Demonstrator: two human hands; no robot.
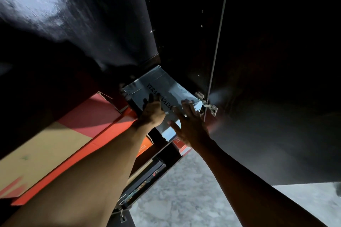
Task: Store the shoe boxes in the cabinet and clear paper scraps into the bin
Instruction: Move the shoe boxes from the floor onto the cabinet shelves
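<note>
1. We had both hands flat on the pale grey shoe box (pixel 162 88), pushing it into the dark cabinet (pixel 184 24). Left hand (pixel 153 111) pressed on its near left edge, right hand (pixel 190 123) spread open on its near right part. Hands were apart, fingers splayed, nothing clamped.
2. Our read: open palms because this was a shove, not a carry. The box sat mostly in the compartment, with its near end sticking out past the shelf edge.
3. Box: matte card, creased, with dark printed lettering across the lid.
4. Left of it lay an orange and tan box (pixel 60 140), glossy, flat-sided. Below, a dark box (pixel 145 180) sat on a lower shelf.
5. Cabinet door (pixel 276 79) stood open at right, on a metal hinge (pixel 208 104) just beside the grey box. Clearance looked tight there.
6. Speckled floor (pixel 184 199) below. No paper scraps or bin in view.
</note>
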